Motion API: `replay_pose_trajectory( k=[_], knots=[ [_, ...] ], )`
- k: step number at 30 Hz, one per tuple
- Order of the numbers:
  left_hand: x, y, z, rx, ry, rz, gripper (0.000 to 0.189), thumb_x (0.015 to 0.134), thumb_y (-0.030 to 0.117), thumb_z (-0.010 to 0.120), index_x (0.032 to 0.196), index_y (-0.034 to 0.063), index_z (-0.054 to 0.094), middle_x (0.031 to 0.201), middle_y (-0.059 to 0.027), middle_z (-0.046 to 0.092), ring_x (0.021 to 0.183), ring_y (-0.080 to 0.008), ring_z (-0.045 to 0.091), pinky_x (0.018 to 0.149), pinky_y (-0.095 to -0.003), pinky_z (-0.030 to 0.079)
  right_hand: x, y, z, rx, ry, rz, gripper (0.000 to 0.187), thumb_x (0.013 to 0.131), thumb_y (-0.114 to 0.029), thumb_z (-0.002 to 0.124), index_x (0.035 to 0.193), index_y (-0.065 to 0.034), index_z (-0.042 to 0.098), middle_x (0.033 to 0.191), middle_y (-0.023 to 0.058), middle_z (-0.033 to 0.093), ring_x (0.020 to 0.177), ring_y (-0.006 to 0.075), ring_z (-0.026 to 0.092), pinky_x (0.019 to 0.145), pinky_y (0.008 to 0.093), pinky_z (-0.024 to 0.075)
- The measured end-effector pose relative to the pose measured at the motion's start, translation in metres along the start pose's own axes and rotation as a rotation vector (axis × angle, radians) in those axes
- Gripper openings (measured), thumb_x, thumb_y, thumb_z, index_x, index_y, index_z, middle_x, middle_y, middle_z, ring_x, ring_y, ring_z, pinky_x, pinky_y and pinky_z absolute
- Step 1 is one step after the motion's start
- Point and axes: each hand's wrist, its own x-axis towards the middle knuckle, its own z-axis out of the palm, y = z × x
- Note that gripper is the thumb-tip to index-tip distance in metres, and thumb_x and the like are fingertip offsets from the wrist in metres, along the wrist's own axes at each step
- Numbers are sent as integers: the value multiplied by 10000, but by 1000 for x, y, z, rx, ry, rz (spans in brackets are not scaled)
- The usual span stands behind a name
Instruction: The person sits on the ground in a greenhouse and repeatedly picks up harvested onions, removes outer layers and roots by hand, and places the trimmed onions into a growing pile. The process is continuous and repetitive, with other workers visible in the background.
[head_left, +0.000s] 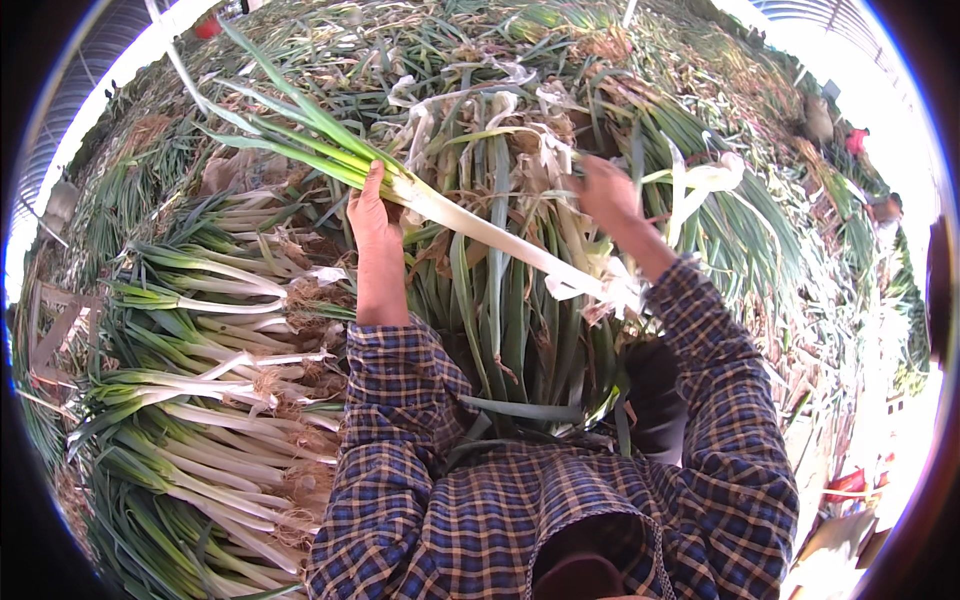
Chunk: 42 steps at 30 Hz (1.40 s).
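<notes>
A thick Welsh onion (495, 236), white-shafted with green leaves, slants across in front of me. My left hand (375, 214) grips it just where the leaves begin, thumb on top. Its leaves point to the upper left, and the pale root end hangs low on the right, with ragged skin (619, 292) around it. My right hand (609, 193) is blurred, above that end and apart from the shaft; whether its fingers hold anything is unclear. Beside it are dry, papery skins (551, 154). Below both hands lies a heap of long green leaves (514, 352) against my body.
Rows of cleaned onions (225, 435) with fibrous roots lie on my left, leaves outward. More unsorted onions (712, 195) are piled at the front right. Leaf litter (465, 45) covers the ground beyond. A wooden frame (64, 330) is at the far left.
</notes>
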Motion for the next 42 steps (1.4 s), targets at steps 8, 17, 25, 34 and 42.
replay_pose_trajectory(
  k=[8, 17, 25, 34, 42],
  knots=[
    [-17, -18, 9, 141, -18, -10, 333, 806, 73, 791, 1088, -8, 634, 977, -46, 658, 847, -165, 634, 741, -300, 503, -42, -158, 48, -133, 333, -845, 371, 836, -239, 640, 1190, -151, 571, 1373, 189, 449, 1333, 371, 386, 1065, 520, 392],
    [-20, -17, 10, 165, 118, -52, 349, 753, 46, 827, 1042, -40, 653, 960, -80, 669, 796, -202, 650, 671, -353, 527, -48, -145, 52, -300, 217, -1058, 115, 803, -242, 620, 794, -137, 664, 1358, 63, 480, 1414, 261, 266, 1154, 486, 282],
    [-6, 41, 5, 316, 498, 39, 469, 827, 281, 778, 1171, 18, 597, 1094, -119, 645, 946, -204, 648, 780, -333, 595, -119, -54, 33, -47, -173, -1104, 58, 834, -177, 671, 793, -138, 656, 706, -4, 583, 719, 181, 585, 999, 401, 420],
    [19, 61, -39, 32, 429, 171, 424, 781, 203, 831, 1091, 27, 602, 987, -80, 655, 774, -236, 654, 675, -387, 557, -140, 71, -42, -322, -497, -90, 273, 886, -316, 602, 841, -63, 691, 839, 142, 689, 808, 331, 671, 716, 456, 520],
    [15, 42, -28, 37, 428, 66, 371, 835, 221, 786, 1082, 6, 613, 978, -81, 657, 793, -218, 646, 685, -363, 544, -97, -20, -2, -360, -53, -324, 548, 779, -421, 759, 1184, -97, 582, 973, 85, 641, 960, 270, 615, 912, 493, 423]
  ],
)
